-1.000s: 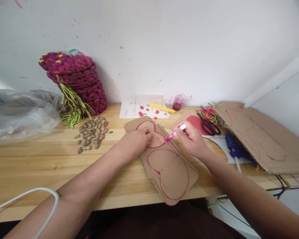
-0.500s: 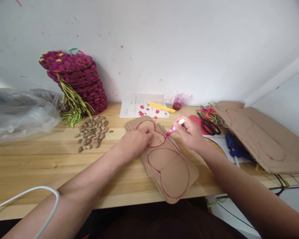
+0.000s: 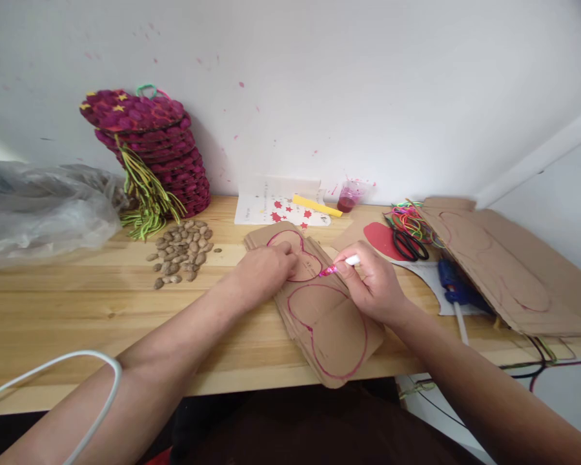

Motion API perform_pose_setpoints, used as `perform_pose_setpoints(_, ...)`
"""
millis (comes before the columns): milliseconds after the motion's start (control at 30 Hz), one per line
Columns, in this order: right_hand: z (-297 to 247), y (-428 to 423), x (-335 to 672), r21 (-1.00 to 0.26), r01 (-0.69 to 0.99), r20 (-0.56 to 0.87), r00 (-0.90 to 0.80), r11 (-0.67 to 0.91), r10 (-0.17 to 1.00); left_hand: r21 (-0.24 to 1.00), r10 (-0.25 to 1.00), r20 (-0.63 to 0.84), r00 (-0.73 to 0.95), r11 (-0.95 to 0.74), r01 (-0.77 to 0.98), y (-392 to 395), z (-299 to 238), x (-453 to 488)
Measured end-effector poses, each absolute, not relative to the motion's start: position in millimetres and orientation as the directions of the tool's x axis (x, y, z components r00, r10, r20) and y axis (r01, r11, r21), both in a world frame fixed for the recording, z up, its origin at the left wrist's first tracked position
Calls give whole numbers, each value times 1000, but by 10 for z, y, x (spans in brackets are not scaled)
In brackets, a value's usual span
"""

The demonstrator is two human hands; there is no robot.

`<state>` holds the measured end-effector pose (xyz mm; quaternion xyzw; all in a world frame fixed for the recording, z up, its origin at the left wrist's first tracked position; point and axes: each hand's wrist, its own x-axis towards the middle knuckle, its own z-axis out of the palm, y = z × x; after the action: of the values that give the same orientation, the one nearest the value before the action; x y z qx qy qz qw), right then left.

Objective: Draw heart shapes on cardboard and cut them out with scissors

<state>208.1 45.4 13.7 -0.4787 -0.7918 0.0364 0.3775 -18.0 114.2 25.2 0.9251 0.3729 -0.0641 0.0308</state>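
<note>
A brown cardboard sheet point(image 3: 326, 329) lies on the wooden table point(image 3: 77, 310), hanging over the front edge, with two red heart outlines drawn on it. My left hand point(image 3: 266, 271) presses, fingers curled, on a small cardboard heart template point(image 3: 307, 266) lying over the upper outline. My right hand point(image 3: 372, 284) is closed on a pink marker point(image 3: 339, 265) with a white end, its tip at the template's right edge.
Far left lie a clear plastic bag point(image 3: 39, 210), a stack of maroon woven mats point(image 3: 159, 155) and a pile of seeds point(image 3: 181, 248). Behind: star paper point(image 3: 281, 210), a pink cup point(image 3: 351, 196). Right: coloured bands point(image 3: 407, 218), scissors point(image 3: 409, 245), a blue glue gun point(image 3: 452, 290), more cardboard point(image 3: 508, 271).
My right hand with the marker went up along the template's right edge, then came back down and closer to me. My left hand stayed on the template.
</note>
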Motion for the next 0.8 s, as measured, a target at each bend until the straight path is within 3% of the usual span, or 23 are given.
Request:
perform_pose_setpoints(467, 181, 411, 1967, -514, 711, 498, -209, 480, 842, -12, 691, -157, 705, -715, 699, 1143, 272, -169)
perform_pose_setpoints(800, 189, 437, 2017, -499, 712, 524, -206, 494, 826, -17, 690, -147, 708, -718, 696, 1133, 272, -165)
